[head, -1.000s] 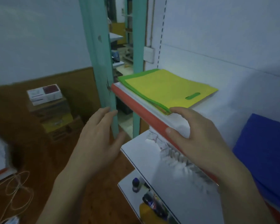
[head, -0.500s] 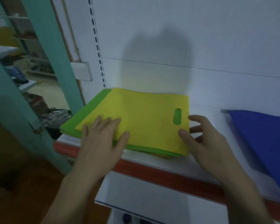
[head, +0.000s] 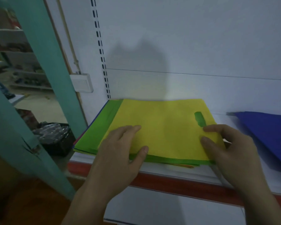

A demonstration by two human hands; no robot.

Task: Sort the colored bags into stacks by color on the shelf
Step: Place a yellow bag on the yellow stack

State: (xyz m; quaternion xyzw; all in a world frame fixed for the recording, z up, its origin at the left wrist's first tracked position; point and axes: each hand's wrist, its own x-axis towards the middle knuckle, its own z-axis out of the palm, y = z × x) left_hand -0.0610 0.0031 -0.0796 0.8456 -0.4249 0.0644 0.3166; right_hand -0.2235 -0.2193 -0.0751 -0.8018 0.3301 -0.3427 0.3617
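A yellow bag (head: 162,125) lies on top of a mixed pile on the white shelf (head: 177,172) with its red front edge. A green bag (head: 96,133) shows beneath it, and thin edges of other colours peek out lower down. My left hand (head: 120,153) rests flat on the yellow bag's near left part. My right hand (head: 229,148) pinches the yellow bag's right edge by the handle cut-out, thumb on top and index finger above it. A blue bag (head: 269,132) lies apart at the right.
A teal door frame (head: 44,75) stands left of the shelf, with a black wrapped bundle (head: 55,137) behind it. A white switch box (head: 82,82) is on the wall. A lower white shelf (head: 169,211) sits under the red edge.
The view has swung from the shelf's side to face it. My left hand came from the air onto the yellow bag. My right hand went from the shelf's front edge to the bag's right edge.
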